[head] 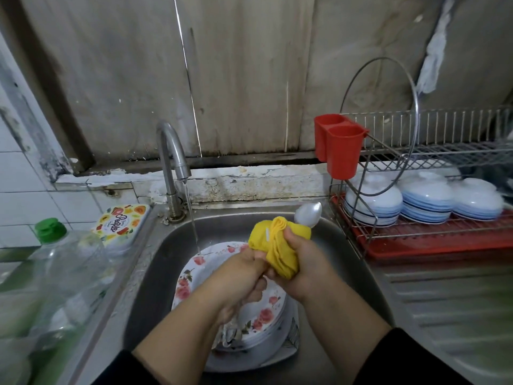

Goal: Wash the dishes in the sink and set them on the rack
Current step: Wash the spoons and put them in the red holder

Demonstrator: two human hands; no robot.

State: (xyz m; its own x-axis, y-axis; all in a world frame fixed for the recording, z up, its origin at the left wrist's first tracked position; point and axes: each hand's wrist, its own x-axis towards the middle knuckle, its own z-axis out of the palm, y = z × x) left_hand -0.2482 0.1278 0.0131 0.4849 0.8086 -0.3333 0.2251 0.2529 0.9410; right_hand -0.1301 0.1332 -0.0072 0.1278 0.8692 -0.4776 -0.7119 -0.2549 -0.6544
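A bottle point(59, 262) stands at the left by the tap point(172, 154), which runs onto plates point(236, 295) in the sink point(155, 287). Above them the left hand point(238, 276) pinches a spoon point(308, 215) handle; the right hand point(302, 262) grips a yellow cloth point(274, 245) around it. Bowls point(424, 201) sit upturned on the rack point(433, 151).

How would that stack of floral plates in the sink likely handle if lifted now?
The floral plates look wet under the running tap, so probably slippery. Stacked several deep, likely heavy together. They lie tilted in the sink, so they may slide apart.
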